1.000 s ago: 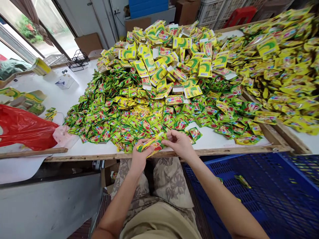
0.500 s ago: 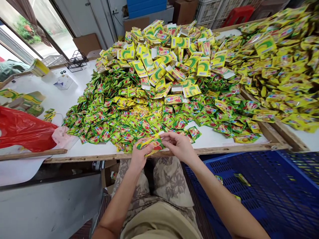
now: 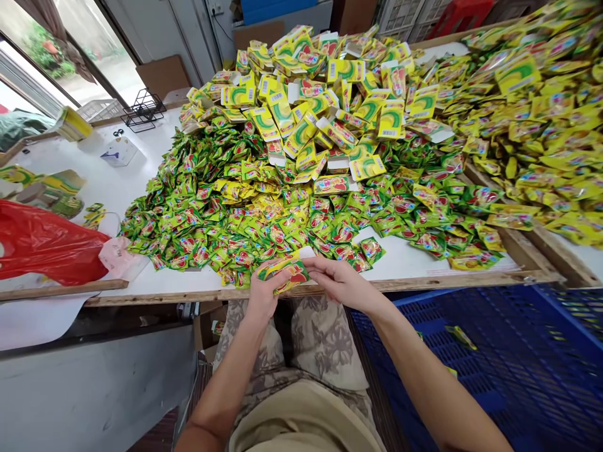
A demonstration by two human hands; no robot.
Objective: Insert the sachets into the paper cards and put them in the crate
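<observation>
My left hand [image 3: 264,294] is wrapped round a small yellow-green carton [image 3: 293,272] with a red fruit print, its thumb lying across the front. The carton is held just over the table's front edge. At its right end a white flap [image 3: 306,253] sticks up. My right hand [image 3: 336,280] is closed there, fingertips pressed together on that end of the carton; the exact spot under them is hidden. Beyond both hands spreads a heap of small green candy packets [image 3: 198,216], and a pile of yellow cartons [image 3: 301,119] lies on top of it.
A wooden strip [image 3: 188,297] edges the white table. More yellow packets [image 3: 541,150] are heaped at the right, behind a wooden divider. Blue crates [image 3: 499,370] stand below at the right. A red plastic bag [image 3: 47,245] and a wire rack [image 3: 144,112] are at the left.
My right hand's fingers have drawn closer together and flatter against the carton's right end. The left hand keeps its hold. The view has shifted slightly.
</observation>
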